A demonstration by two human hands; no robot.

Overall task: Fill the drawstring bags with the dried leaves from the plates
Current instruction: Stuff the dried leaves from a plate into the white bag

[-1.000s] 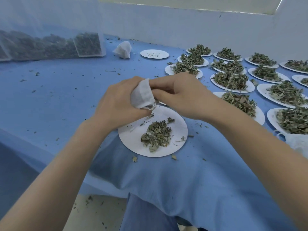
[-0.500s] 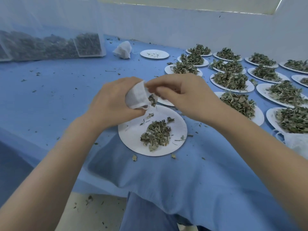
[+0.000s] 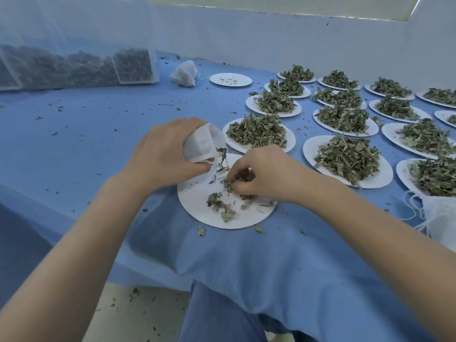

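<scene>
Dropping from the bag mouth to the plate, my right hand (image 3: 265,177) now has its fingers curled into the leftover dried leaves (image 3: 222,207), pinching up a fresh clump; half a second ago those same fingers were up at the bag's opening, feeding leaves in. My left hand (image 3: 164,154) grips the white drawstring bag (image 3: 203,144) at about eleven o'clock from the near plate (image 3: 197,208), mouth tipped down toward the plate, a few leaves trailing out of it. The hands are apart now, where they were touching at the bag before.

I read this as one pinch delivered and the next being gathered. Only a thin scatter is left on this plate, so I judge this bag close to full. Many heaped plates (image 3: 348,156) wait from one to three o'clock, and spare bags (image 3: 441,215) lie at three o'clock, so the task overall is early.
</scene>
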